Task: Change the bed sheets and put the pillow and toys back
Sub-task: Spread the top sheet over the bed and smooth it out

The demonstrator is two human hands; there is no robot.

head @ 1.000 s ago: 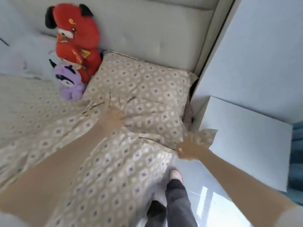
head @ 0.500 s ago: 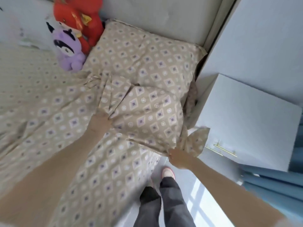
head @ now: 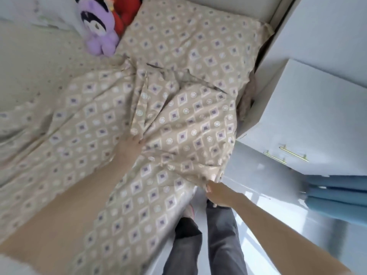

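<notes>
Left hand (head: 131,144) sits mid-bed with its fingers closed into a gathered fold of the patterned sheet (head: 95,124). Pleats fan out from the grip toward the pillow (head: 198,42), and the fingertips are buried in cloth. Right hand (head: 217,192) is at the bed's near side edge, its fingers pinching the sheet's corner hem, which is lifted slightly off the mattress edge.

The pillow lies flat at the head of the bed, in the same pattern. Its lower edge is overlapped by the bunched sheet and its right edge is tight to the bed frame. The purple plush toy (head: 99,26) touches the pillow's left edge, and the red plush toy (head: 125,10) is behind it, partly cut off by the frame.

Room to move: I see only a narrow strip of floor (head: 258,175) between the bed edge and the white nightstand (head: 309,116). My operator's legs (head: 220,235) stand in it. Blue curtains (head: 337,201) hang beyond the nightstand. Left of the hands, the sheet runs rumpled across the bed.
</notes>
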